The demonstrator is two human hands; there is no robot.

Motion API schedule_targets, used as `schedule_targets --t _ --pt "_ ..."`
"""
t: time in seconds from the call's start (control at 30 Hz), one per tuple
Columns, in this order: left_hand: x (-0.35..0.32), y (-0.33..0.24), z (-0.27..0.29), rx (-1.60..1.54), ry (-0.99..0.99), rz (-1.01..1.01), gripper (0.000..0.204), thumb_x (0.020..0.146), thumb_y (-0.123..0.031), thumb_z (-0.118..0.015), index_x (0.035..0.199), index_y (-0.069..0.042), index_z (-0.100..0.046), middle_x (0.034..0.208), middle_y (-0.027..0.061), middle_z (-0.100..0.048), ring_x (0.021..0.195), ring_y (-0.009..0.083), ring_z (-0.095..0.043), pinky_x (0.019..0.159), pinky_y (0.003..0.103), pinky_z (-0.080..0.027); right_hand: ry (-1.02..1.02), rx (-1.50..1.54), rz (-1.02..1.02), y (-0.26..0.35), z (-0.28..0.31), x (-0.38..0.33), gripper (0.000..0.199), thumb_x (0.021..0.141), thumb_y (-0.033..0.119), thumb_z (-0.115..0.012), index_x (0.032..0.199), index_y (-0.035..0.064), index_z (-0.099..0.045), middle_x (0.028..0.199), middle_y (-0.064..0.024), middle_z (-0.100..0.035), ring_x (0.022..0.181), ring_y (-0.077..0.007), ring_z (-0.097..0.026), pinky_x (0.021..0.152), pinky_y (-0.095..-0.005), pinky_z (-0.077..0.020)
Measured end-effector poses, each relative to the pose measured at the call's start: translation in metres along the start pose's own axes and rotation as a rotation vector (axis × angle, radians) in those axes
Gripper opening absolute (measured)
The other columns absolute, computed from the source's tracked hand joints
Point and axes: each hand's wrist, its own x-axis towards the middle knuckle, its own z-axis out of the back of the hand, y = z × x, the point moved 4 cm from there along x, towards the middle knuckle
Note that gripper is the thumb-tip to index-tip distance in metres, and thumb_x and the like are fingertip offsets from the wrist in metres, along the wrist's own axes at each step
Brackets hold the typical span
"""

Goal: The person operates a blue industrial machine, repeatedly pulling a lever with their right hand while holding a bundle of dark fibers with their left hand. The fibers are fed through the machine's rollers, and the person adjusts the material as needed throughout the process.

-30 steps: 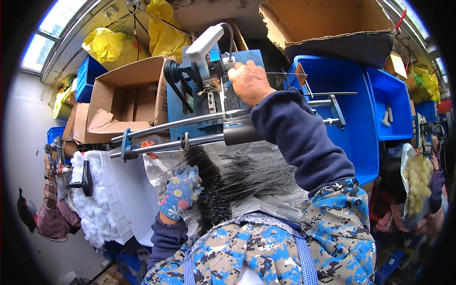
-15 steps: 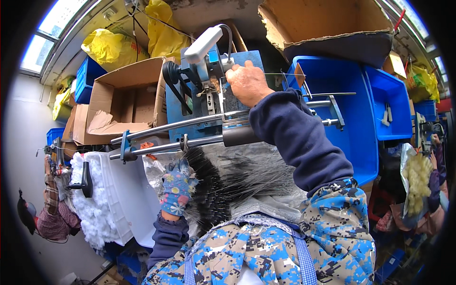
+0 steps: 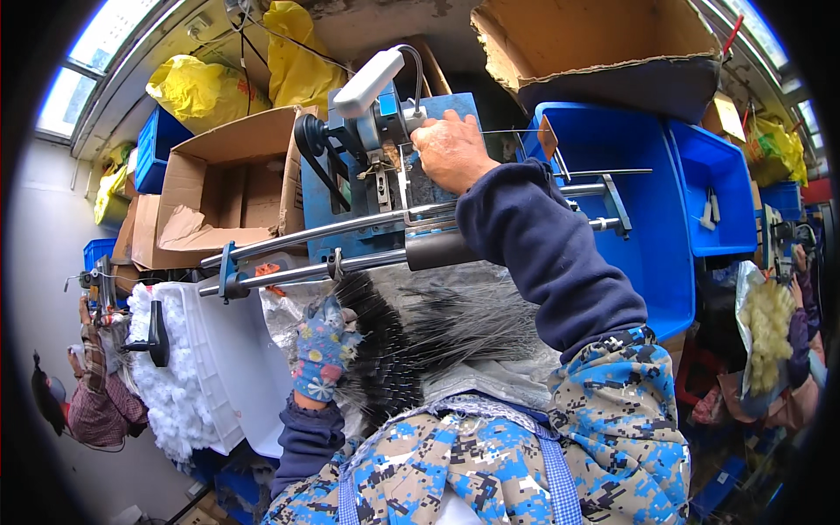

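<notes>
My bare right hand (image 3: 453, 156) is curled over the top of a small blue bench machine (image 3: 332, 188), next to its grey cylinder. The part under its palm and fingers is hidden. My left hand (image 3: 325, 346), in a blue flowered glove, is closed at the left edge of a pile of black-bristled wire brushes (image 3: 381, 350); what it pinches does not show. Thin wires (image 3: 472, 319) fan out to the right of the pile on a silvery sheet. Two steel rails (image 3: 302, 273) with a dark sleeve (image 3: 440, 251) cross in front of the machine.
A deep blue bin (image 3: 652, 210) stands right of the machine, an open cardboard box (image 3: 229, 179) left of it. A larger carton (image 3: 604, 44) is at the back. White fluffy material (image 3: 166, 385) lies beside a white tray (image 3: 249, 385). Other people work at both sides.
The view has shifted very slightly. My right hand stays on the machine and my left hand stays beside the brushes, its wrist turned a little. At far left, another person's hand has moved.
</notes>
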Motion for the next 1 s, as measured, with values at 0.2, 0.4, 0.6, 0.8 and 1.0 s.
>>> schedule_targets --t 0.2,0.4,0.6,0.8,1.0 --pt "-0.003 -0.02 0.02 0.166 -0.201 -0.175 0.028 0.067 -0.009 -0.067 0.094 -0.009 -0.063 0.083 0.0105 -0.061 0.074 0.0311 -0.059 0.066 0.039 -0.048 -0.099 -0.169 -0.056 -0.001 0.022 -0.029 0.044 0.075 0.03 -0.064 0.106 -0.0012 -0.058 0.126 -0.018 -0.038 0.113 -0.0333 -0.037 0.087 -0.0482 -0.0333" --pt "0.008 -0.041 0.015 0.057 -0.318 -0.329 0.023 0.064 -0.007 -0.066 0.087 -0.008 -0.063 0.08 0.0088 -0.061 0.073 0.0295 -0.059 0.066 0.039 -0.048 -0.084 -0.179 -0.058 0.006 0.027 -0.057 0.058 0.07 0.035 -0.07 0.112 -0.0021 -0.054 0.123 -0.0167 -0.036 0.109 -0.0291 -0.037 0.085 -0.042 -0.0353" --pt "0.004 -0.049 0.019 -0.018 -0.337 -0.299 0.027 0.062 -0.003 -0.068 0.088 -0.009 -0.063 0.08 0.0072 -0.061 0.073 0.028 -0.059 0.066 0.038 -0.047 -0.085 -0.031 -0.031 -0.004 0.024 -0.053 0.058 0.073 0.031 -0.069 0.111 -0.0092 -0.052 0.122 -0.021 -0.038 0.112 -0.0329 -0.039 0.092 -0.0408 -0.0378" --pt "0.004 -0.065 0.026 0.141 -0.311 -0.377 0.029 0.06 -0.004 -0.069 0.088 -0.006 -0.064 0.084 0.0139 -0.059 0.076 0.0338 -0.058 0.071 0.041 -0.048 -0.099 0.007 -0.017 -0.01 0.021 -0.045 0.058 0.072 0.032 -0.07 0.109 -0.0101 -0.053 0.125 -0.0236 -0.036 0.115 -0.0358 -0.038 0.095 -0.0426 -0.037" --pt "-0.001 -0.057 0.024 0.048 -0.32 -0.328 0.031 0.059 -0.003 -0.068 0.09 -0.006 -0.064 0.085 0.0137 -0.06 0.075 0.0354 -0.058 0.075 0.044 -0.046 -0.053 -0.025 -0.109 -0.005 0.027 -0.056 0.056 0.071 0.032 -0.071 0.111 -0.0039 -0.055 0.119 -0.021 -0.038 0.108 -0.0337 -0.041 0.087 -0.043 -0.0413"
